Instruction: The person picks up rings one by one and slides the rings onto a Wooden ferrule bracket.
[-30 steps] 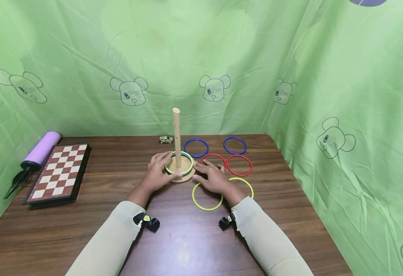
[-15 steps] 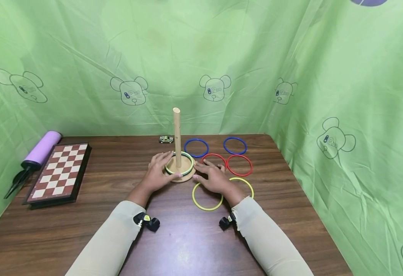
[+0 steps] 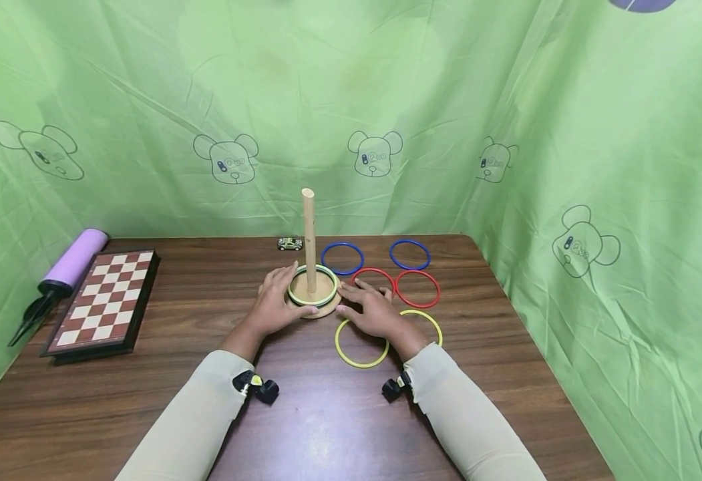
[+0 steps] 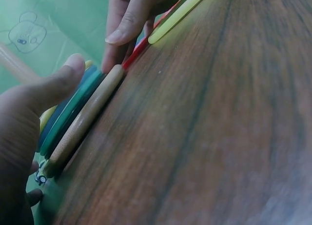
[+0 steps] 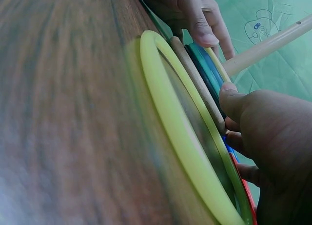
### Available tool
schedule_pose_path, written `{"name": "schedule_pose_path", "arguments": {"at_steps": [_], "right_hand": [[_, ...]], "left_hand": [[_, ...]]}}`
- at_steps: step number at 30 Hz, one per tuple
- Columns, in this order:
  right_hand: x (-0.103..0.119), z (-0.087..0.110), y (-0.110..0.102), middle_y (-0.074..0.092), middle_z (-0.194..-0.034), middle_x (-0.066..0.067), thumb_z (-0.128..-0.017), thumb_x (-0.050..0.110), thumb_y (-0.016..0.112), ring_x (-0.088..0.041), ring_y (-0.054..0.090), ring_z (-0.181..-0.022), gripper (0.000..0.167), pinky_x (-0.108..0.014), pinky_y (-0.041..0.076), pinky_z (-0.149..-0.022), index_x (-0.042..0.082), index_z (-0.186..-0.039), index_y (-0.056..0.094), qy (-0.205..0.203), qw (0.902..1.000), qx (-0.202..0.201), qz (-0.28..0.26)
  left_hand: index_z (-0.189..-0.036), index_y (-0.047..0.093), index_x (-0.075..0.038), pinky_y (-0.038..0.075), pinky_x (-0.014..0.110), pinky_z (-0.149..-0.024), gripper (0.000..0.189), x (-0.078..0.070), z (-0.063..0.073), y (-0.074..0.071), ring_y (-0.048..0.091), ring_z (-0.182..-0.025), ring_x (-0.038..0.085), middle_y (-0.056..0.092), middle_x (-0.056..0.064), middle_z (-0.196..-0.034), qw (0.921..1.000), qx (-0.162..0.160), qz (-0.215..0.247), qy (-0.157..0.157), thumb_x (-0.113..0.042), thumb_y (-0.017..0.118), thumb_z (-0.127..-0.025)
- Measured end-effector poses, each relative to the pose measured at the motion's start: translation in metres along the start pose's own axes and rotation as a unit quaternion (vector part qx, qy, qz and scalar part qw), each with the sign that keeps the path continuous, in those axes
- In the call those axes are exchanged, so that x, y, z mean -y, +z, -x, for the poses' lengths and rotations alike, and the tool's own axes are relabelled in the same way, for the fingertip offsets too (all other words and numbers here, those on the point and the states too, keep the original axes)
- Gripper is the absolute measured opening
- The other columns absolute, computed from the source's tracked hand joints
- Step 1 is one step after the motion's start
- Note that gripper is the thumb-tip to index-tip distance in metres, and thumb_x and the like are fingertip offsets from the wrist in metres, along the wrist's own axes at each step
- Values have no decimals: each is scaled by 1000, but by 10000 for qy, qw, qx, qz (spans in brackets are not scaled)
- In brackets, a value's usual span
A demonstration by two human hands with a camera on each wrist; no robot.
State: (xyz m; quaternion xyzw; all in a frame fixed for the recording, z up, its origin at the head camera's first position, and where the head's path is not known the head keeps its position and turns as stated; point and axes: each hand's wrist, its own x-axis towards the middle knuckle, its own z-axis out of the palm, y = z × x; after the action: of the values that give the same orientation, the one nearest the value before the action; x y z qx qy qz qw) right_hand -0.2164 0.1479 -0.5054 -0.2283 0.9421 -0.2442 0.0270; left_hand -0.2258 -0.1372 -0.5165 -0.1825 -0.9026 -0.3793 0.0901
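Observation:
A wooden peg [image 3: 309, 234] rises from a round wooden base [image 3: 312, 316]. Rings lie stacked round its foot: a yellow ring [image 3: 334, 294] on top, with blue and green rings [image 4: 73, 110] beneath, best seen in the wrist views. On the stack's left side is my left hand [image 3: 274, 304], thumb along the front and fingers spread toward the back. From the right, my right hand [image 3: 371, 310] touches the edge with its fingertips; in the right wrist view its thumb [image 5: 229, 91] meets the yellow ring. Its forearm passes over loose yellow rings [image 3: 361, 365].
Two red rings [image 3: 418, 306] and two blue rings [image 3: 409, 268] lie right of the stand on the wooden table [image 3: 326, 427]. A toy car [image 3: 290, 244] sits behind it. At left are a chessboard [image 3: 101, 300] and a purple hand pump [image 3: 74, 260]. Green cloth [image 3: 302, 100] surrounds the table.
My left index fingertip has shifted slightly back from the ring's edge. My right hand, the stand and the loose rings stay in place.

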Motion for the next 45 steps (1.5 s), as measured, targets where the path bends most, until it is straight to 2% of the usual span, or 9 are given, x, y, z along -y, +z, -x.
{"name": "schedule_pose_path", "arguments": {"at_steps": [11, 16, 19, 23, 26, 30, 34, 39, 45], "right_hand": [[0, 2, 1, 54, -168, 6, -109, 54, 62, -33, 34, -167, 57, -78, 21, -122, 29, -160, 58, -22, 10000, -18, 93], [2, 1, 0, 53, -168, 5, -109, 54, 62, -34, 34, -167, 57, -79, 21, -122, 28, -160, 58, -19, 10000, -23, 86], [3, 1, -1, 52, -169, 5, -109, 53, 62, -34, 33, -167, 58, -78, 22, -122, 27, -161, 57, -33, 10000, 42, 62], [3, 3, -1, 52, -169, 5, -109, 52, 63, -34, 33, -167, 60, -77, 24, -121, 26, -162, 55, -39, 10000, 30, 86], [3, 4, -1, 54, -168, 5, -109, 51, 64, -34, 34, -167, 61, -77, 24, -122, 25, -162, 55, -28, 9999, -56, 102], [5, 6, -3, 54, -168, 4, -108, 49, 66, -32, 36, -166, 60, -75, 24, -122, 23, -161, 57, -12, 9997, -214, 73], [7, 7, -5, 51, -171, 3, -109, 50, 64, -32, 36, -166, 61, -75, 23, -122, 22, -162, 56, -43, 9998, -209, 51], [8, 14, -10, 48, -173, -4, -108, 54, 64, -35, 35, -166, 67, -77, 26, -120, 18, -163, 54, -140, 9997, -209, 40], [9, 26, -16, 44, -175, -10, -102, 57, 72, -40, 32, -167, 77, -75, 29, -117, 14, -163, 53, -368, 9993, -88, -29]], "left_hand": [[-170, 35, -3, 30, 76, -120, 127, 1, 4, 0, 34, -159, 51, 43, 25, -170, 9999, -12, -116, 28, -49, 101, -72], [-168, 38, 0, 28, 78, -119, 124, 6, 9, -4, 33, -158, 53, 42, 26, -170, 9987, -119, -490, 11, -55, 98, -74], [-167, 40, -1, 22, 82, -122, 123, 8, 11, -6, 32, -159, 53, 39, 26, -172, 9967, -33, -803, -104, -63, 93, -75], [-167, 41, -4, 10, 87, -124, 124, 10, 11, -5, 28, -160, 55, 36, 27, -173, 9952, 152, -928, -284, -73, 88, -75], [-167, 40, -3, 6, 89, -123, 127, 9, 10, -6, 28, -161, 55, 37, 28, -172, 9934, 217, -1051, -415, -77, 86, -74], [-168, 38, -2, 5, 90, -123, 129, 7, 11, -8, 27, -162, 54, 34, 28, -174, 9891, 330, -1322, -566, -82, 81, -77], [-167, 39, -2, 2, 89, -123, 128, 9, 13, -9, 24, -163, 53, 33, 29, -174, 9858, 442, -1472, -678, -84, 78, -78], [-165, 44, -2, 2, 87, -125, 122, 11, 16, -10, 22, -164, 54, 34, 31, -173, 9848, 511, -1519, -673, -82, 78, -80], [-166, 44, -7, 0, 87, -125, 118, 11, 17, -11, 17, -165, 58, 33, 31, -173, 9841, 586, -1535, -670, -82, 77, -81]]}}
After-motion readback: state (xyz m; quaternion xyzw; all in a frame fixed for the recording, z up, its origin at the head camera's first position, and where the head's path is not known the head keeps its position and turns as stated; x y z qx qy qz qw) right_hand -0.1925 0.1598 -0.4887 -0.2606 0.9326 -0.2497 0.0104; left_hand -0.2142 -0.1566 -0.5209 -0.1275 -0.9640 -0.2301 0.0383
